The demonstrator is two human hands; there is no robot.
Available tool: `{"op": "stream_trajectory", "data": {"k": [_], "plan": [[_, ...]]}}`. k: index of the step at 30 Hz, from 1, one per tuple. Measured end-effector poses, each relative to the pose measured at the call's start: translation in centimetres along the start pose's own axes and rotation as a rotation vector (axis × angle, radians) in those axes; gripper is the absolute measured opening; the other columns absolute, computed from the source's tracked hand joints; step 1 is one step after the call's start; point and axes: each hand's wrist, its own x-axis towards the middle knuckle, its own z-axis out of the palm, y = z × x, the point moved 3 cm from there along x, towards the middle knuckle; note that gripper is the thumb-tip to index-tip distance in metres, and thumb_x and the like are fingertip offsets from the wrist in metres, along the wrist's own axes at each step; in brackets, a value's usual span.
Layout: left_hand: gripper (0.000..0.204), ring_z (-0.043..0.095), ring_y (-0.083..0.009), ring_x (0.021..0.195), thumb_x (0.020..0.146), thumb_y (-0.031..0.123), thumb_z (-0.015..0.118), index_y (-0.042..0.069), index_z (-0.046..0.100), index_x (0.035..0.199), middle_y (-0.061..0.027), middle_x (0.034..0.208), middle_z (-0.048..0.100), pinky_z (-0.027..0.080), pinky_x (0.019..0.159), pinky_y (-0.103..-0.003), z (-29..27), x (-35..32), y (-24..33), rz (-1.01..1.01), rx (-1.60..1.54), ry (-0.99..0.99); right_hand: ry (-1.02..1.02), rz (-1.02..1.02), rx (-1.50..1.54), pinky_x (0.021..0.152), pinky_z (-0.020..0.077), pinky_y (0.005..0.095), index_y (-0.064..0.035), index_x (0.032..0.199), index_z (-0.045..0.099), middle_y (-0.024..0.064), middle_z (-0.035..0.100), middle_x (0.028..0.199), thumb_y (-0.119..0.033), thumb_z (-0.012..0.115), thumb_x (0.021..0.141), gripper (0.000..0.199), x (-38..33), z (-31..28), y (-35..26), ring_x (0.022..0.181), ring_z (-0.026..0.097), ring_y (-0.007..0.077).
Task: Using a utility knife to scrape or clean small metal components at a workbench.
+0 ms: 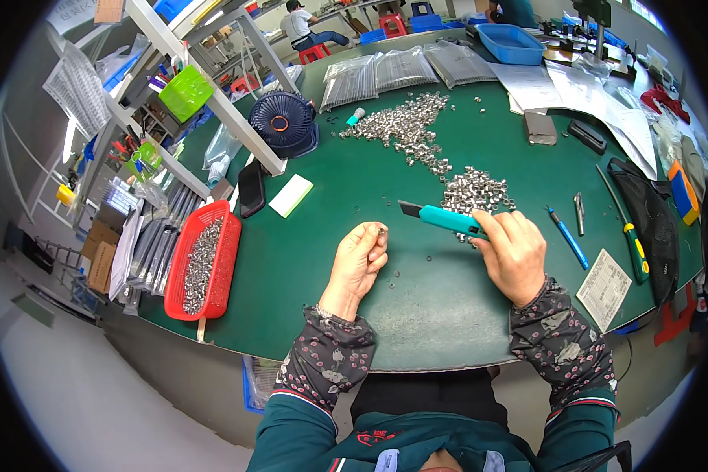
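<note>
Hands over green bench (417, 299). Left hand (358, 263) pinching one small metal ring (381, 231) at fingertips, grip clenched on it, raised just above bench. Right hand (515, 253) wrapped around teal utility knife (442, 217), grip grasping handle, dark blade end pointing left toward ring, not touching it. Loose pile of rings (472, 195) just beyond knife, longer scatter (405, 126) trailing toward far side; looks mostly unworked. Red basket (226, 259) at left edge of bench partly filled with similar shiny pieces, probably the finished lot, so roughly midway, plenty left. A few stray rings on bench between hands. Rings small, short, cylindrical, bright steel. Bench mat smooth, matte. Knife plastic-bodied, slim. Basket slotted plastic. Clear bags (401, 69) of packed parts at far side, blue pen (568, 238) right of right hand.
</note>
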Motion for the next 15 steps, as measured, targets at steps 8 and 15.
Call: {"op": "stream_trajectory", "data": {"k": [8,15], "plan": [[0.023,0.036,-0.0043,0.053,0.092,0.024,0.051,0.002,0.055,0.088,-0.0011,0.073,0.047,0.026,0.040,-0.016,0.3,-0.3,0.2,-0.023,-0.027,-0.002,-0.110,-0.091,-0.185,0.057,0.0380,0.0310,-0.0078,0.104,0.060,0.0025,0.048,0.072,-0.009,0.056,0.072,0.031,-0.3,0.8,-0.3,0.069,0.049,0.0179],[0.022,0.036,-0.0049,0.053,0.093,0.025,0.051,0.004,0.055,0.086,-0.0012,0.073,0.047,0.026,0.041,-0.017,0.5,-0.4,0.3,-0.023,-0.009,-0.006,-0.150,-0.104,-0.158,0.055,0.0391,0.0305,-0.0075,0.104,0.059,0.0033,0.048,0.071,-0.008,0.058,0.071,0.033,-1.0,1.5,0.4,0.068,0.050,0.0186]]}}
